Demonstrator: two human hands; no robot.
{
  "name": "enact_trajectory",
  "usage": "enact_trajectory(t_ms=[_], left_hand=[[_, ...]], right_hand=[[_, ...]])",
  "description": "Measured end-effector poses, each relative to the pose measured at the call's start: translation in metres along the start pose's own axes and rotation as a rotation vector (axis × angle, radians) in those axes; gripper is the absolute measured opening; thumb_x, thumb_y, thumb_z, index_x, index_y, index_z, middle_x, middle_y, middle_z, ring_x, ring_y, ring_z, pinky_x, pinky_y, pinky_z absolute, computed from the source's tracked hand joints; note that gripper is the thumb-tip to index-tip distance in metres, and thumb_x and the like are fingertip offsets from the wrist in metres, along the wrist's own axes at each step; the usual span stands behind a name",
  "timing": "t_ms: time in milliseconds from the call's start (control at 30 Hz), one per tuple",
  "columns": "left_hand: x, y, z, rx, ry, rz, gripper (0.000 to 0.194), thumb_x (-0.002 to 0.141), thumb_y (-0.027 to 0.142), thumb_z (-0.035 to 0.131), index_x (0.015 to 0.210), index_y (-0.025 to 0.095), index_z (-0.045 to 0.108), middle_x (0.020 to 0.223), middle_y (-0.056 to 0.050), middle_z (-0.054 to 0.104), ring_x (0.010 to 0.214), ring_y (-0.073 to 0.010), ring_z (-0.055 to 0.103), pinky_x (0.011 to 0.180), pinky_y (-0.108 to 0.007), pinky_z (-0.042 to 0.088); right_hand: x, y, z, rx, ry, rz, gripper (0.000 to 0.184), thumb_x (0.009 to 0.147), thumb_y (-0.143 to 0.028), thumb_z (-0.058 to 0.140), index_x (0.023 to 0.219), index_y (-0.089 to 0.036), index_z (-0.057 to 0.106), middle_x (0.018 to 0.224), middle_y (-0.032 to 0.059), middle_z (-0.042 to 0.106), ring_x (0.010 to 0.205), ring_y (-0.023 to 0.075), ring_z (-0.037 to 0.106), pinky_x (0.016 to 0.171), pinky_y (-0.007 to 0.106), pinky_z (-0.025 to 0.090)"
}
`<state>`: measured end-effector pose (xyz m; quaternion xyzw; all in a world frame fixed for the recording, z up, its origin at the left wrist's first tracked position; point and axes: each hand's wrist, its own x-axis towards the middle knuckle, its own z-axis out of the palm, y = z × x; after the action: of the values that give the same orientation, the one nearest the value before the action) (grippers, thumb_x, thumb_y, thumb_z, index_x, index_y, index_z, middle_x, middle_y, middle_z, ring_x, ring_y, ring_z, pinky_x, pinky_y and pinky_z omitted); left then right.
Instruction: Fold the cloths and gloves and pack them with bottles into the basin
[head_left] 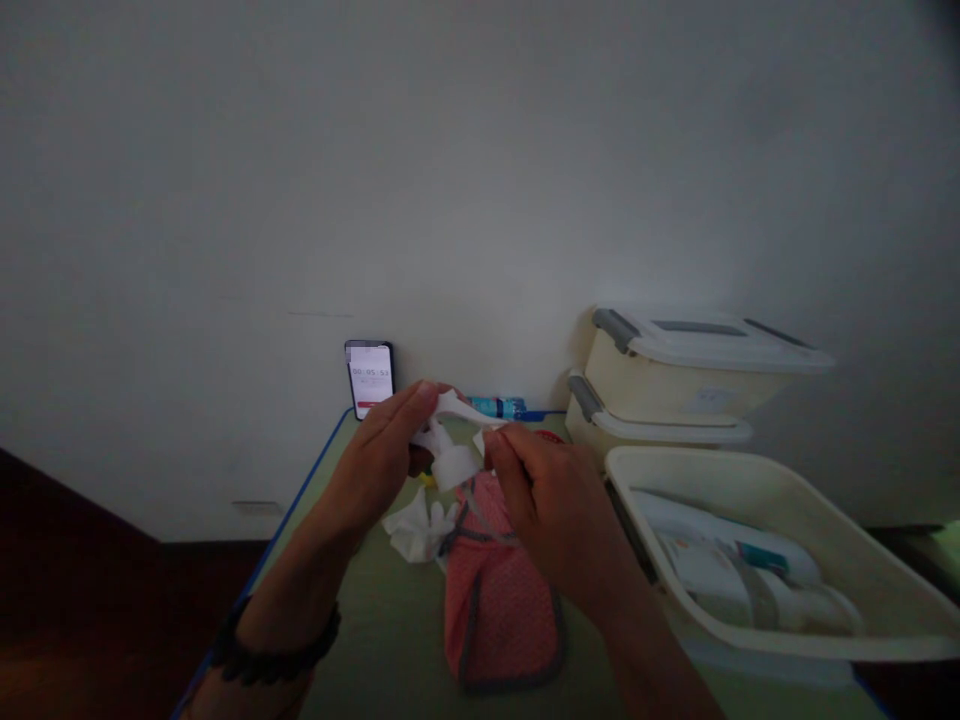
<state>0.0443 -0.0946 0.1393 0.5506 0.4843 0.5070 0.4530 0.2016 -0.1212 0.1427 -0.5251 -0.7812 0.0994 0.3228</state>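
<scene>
My left hand (382, 455) is closed around a white spray head (454, 465) with a round collar; a thin translucent tube seems to hang below it. A white strip (469, 408), perhaps tissue or wipe, stretches from the left fingers to my right hand (544, 485). The right fingers are pinched at the strip's end, and what lies inside the pinch is partly hidden. Under both hands lies a pink cloth (502, 610) with grey edging. Crumpled white tissue (416, 525) rests to the left of the cloth.
A phone (371, 380) showing a timer leans against the wall. Near it lies a blue item (499, 407). On the right, an open cream bin (892, 590) holds white bottles (720, 570); behind it stand two stacked lidded boxes (675, 380). The green table (375, 640) has blue edges.
</scene>
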Motion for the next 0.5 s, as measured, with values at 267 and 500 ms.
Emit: enact_trajectory(t_ms=[267,500], left_hand=[[-0.0013,0.0073,-0.0001,0.067,-0.016,0.086,0.032,0.085,0.047,0.047,0.083,0.019,0.061,0.062,0.002,0.049,0.051,-0.0103,0.040,0.041,-0.017,0.033],[-0.0005,0.0036,0.0010,0.011,-0.026,0.049,0.037,0.083,0.051,0.048,0.086,0.018,0.064,0.065,0.002,0.051,0.054,-0.0104,0.044,0.044,-0.016,0.035]], right_hand=[[0.0028,-0.0024,0.0080,0.153,0.005,-0.030,0.033,0.096,-0.030,0.037,0.073,-0.018,0.056,0.062,0.0001,0.057,0.057,0.0128,0.048,0.057,0.028,0.027],[0.0033,0.0039,-0.0001,0.407,-0.058,0.078,0.033,0.094,-0.036,0.041,0.069,-0.017,0.052,0.053,-0.0051,0.049,0.048,0.0077,0.045,0.049,0.022,0.031]])
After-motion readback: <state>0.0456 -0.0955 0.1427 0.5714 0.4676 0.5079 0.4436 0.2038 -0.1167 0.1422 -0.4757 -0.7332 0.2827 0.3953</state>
